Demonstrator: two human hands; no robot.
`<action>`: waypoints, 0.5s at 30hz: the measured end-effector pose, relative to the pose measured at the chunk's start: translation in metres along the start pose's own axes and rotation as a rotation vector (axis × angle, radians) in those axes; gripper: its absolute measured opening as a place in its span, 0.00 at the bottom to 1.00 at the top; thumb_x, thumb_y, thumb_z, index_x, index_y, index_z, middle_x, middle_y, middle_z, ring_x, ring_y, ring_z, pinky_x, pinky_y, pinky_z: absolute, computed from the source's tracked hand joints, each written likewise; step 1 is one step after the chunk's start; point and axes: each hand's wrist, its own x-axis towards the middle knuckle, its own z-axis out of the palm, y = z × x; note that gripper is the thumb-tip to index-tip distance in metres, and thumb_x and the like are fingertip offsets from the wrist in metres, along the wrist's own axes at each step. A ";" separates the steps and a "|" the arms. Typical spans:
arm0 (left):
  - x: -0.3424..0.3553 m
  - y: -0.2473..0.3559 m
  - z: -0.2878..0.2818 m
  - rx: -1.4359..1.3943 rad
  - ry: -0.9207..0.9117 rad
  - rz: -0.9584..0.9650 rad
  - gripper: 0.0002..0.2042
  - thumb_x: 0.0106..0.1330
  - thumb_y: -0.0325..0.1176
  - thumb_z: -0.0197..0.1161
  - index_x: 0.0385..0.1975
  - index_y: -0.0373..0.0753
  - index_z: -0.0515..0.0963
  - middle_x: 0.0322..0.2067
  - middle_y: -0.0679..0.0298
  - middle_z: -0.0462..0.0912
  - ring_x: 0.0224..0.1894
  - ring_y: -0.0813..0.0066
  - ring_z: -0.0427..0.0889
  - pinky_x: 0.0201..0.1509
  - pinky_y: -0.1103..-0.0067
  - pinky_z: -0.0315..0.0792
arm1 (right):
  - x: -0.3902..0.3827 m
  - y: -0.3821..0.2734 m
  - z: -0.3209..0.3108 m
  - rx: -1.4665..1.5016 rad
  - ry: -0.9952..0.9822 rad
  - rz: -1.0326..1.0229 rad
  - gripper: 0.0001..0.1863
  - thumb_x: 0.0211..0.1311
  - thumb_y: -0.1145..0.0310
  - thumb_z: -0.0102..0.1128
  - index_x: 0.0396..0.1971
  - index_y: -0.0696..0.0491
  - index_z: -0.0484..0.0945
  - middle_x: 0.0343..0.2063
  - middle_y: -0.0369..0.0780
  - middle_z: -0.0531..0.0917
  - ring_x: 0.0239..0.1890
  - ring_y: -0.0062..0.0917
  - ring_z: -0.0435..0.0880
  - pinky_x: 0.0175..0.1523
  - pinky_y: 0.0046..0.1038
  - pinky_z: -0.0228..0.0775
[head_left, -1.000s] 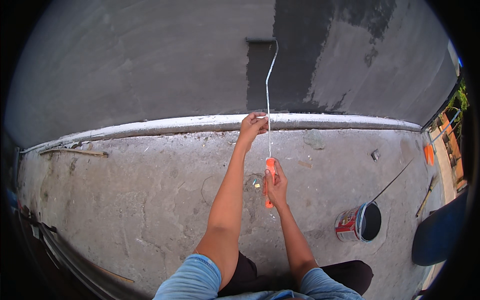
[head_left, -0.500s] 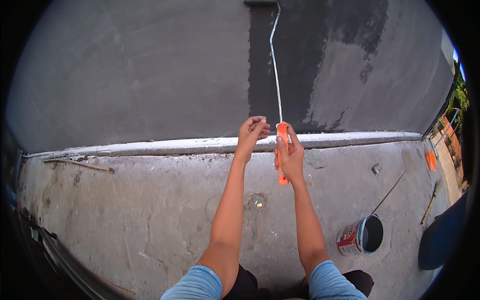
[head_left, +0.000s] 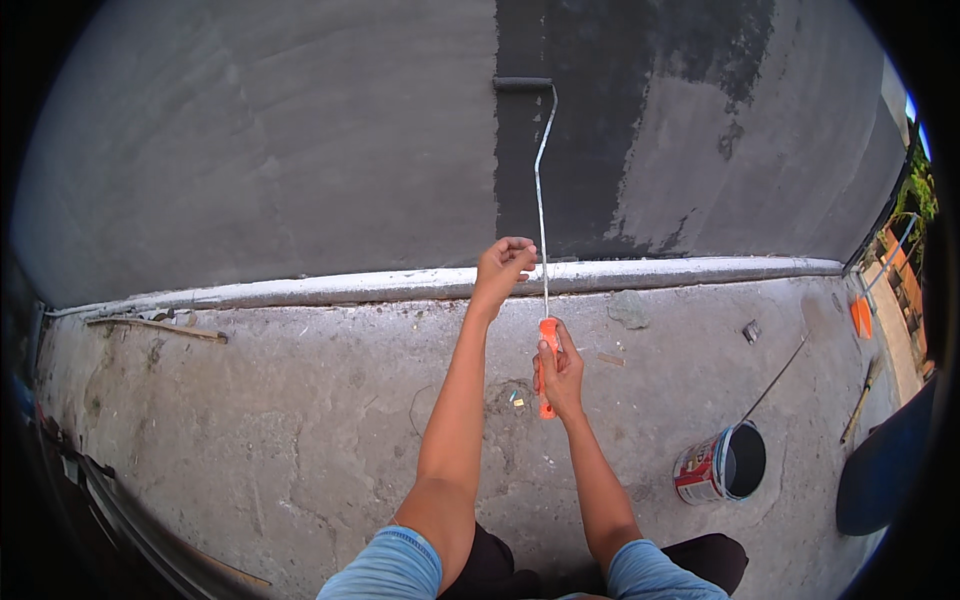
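My right hand (head_left: 562, 380) is closed round the orange handle (head_left: 547, 330) of a paint roller, thumb lying along its front. From the handle a long, paint-spattered metal rod (head_left: 541, 200) rises to the dark roller sleeve (head_left: 523, 84), which lies against the grey wall (head_left: 350, 130). Under the sleeve runs a darker, wet-looking painted strip (head_left: 517, 180). My left hand (head_left: 507, 268) hovers just left of the rod, its fingers loosely curled and slightly apart, with nothing seen in them.
A white-topped ledge (head_left: 380, 284) follows the wall's foot. On the concrete floor at right stand a paint can (head_left: 705, 470) with a thin stick leaning out and a dark blue drum (head_left: 880, 480). A wooden strip (head_left: 160, 328) lies at left, an orange tool (head_left: 861, 317) at far right.
The roller has moved down the wall, its sleeve dropping from the top edge. My right hand has come down toward me and slightly left with the handle. My left hand has barely moved.
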 end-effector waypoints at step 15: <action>0.000 0.000 0.001 -0.085 0.076 0.047 0.15 0.68 0.43 0.65 0.45 0.38 0.79 0.36 0.65 0.83 0.39 0.77 0.82 0.42 0.80 0.75 | 0.055 -0.067 -0.001 -0.047 -0.016 -0.136 0.31 0.73 0.65 0.53 0.71 0.58 0.57 0.16 0.32 0.72 0.11 0.13 0.69 0.15 0.19 0.62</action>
